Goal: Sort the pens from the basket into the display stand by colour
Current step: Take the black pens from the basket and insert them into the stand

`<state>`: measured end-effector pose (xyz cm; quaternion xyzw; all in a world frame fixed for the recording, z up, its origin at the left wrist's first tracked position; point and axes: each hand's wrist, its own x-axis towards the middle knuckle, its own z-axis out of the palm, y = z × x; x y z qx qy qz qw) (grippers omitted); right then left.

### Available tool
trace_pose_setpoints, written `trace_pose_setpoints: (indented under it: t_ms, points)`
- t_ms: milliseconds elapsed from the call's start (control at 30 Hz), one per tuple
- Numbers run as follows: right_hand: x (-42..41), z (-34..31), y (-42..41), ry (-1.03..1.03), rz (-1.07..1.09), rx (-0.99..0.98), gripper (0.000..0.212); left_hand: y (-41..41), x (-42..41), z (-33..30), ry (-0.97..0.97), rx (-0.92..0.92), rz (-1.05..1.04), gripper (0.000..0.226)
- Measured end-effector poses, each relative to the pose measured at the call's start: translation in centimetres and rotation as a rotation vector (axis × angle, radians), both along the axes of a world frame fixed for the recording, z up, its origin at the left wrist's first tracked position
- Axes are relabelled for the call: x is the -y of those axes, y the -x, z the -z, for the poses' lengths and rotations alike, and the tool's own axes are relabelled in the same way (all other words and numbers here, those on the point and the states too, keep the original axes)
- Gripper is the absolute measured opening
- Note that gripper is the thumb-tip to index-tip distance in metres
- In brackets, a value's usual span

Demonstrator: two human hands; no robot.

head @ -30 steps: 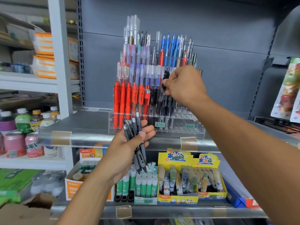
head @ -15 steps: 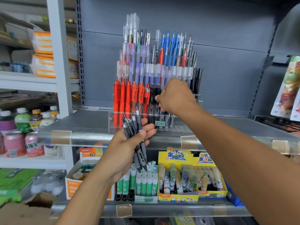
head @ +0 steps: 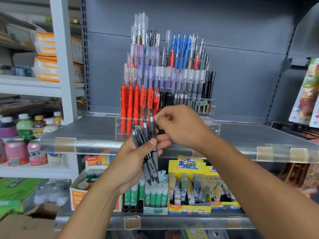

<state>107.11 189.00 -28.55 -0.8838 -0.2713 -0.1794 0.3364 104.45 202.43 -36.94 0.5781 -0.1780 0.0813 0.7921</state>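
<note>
My left hand (head: 133,163) grips a bundle of black pens (head: 146,149) just in front of the shelf edge, tips pointing down. My right hand (head: 183,126) has its fingers curled at the top of one black pen (head: 151,126) that stands higher than the rest, and pinches it. Behind both hands is the clear tiered display stand (head: 212,128). Its front row has red pens (head: 129,104) on the left and black pens (head: 165,99) beside them. Blue pens (head: 183,49) fill a higher tier. No basket is in view.
The stand sits on a grey shelf (head: 96,128) with a clear front lip. Below it are boxes of glue sticks (head: 188,187). Drink bottles and cans (head: 25,135) fill the white shelving at left. A cardboard box (head: 25,223) lies bottom left, hanging packets (head: 307,94) at right.
My right hand let go of a black pen in the stand's front row and came down to the bundle in my left hand. My left hand stayed almost still.
</note>
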Motion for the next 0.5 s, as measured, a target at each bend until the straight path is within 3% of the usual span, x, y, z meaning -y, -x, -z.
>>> trace_pose_setpoints:
  t_ms: [100, 267, 500]
  points:
    - [0.8, 1.1, 0.3, -0.196, -0.198, -0.260, 0.018, 0.0, 0.2, 0.1, -0.016, 0.005, -0.029, 0.028]
    - [1.9, 2.7, 0.0, -0.096, -0.192, -0.160, 0.013, -0.5, 0.4, 0.7, -0.021, -0.038, -0.104, 0.023]
    - [3.0, 2.7, -0.8, -0.344, -0.115, -0.103, 0.010, -0.7, 1.2, 1.1, -0.108, -0.029, -0.091, 0.025]
